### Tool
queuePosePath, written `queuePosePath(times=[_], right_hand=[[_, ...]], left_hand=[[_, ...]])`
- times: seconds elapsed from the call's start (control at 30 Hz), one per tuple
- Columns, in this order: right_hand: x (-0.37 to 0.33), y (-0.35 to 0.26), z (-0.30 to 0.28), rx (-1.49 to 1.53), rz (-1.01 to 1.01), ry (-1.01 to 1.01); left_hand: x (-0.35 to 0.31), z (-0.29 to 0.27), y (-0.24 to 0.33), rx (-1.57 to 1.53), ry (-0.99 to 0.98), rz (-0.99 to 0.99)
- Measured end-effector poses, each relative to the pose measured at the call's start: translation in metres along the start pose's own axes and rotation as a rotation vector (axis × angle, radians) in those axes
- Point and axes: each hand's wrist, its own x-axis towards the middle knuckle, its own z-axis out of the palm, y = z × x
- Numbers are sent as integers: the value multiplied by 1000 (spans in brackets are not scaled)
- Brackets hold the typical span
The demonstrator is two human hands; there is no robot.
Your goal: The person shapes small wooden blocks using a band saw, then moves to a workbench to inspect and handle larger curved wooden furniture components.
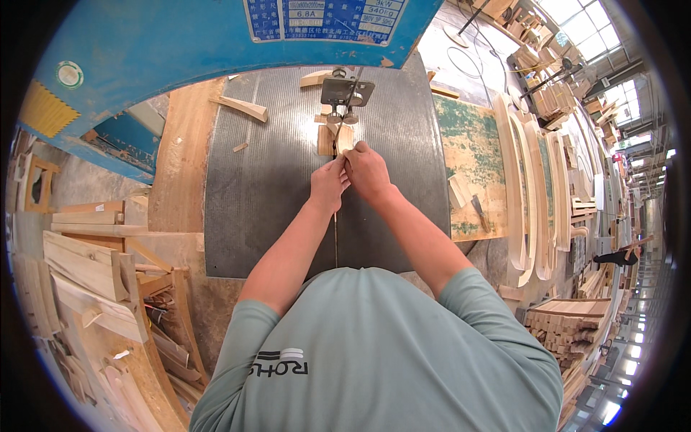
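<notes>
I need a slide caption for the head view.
Left hand and right hand hold a pale wooden piece at the dark table of a blue bandsaw.

There are two hands (368, 173), one blue machine (165, 54), one dark tabletop (270, 187), one round sticker (70, 74).

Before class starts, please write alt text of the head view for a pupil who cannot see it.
A person's left hand and right hand meet at the near end of a pale wood piece on the dark table of a blue saw; curved wooden parts are at the right.
</notes>
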Motion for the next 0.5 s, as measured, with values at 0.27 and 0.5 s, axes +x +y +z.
queuePosePath(times=[0.27,0.5], right_hand=[[8,5,8,8,38,-40],[12,9,8,10,95,-66]], left_hand=[[5,6,7,-36,44,-33],[9,11,10,-17,65,-44]])
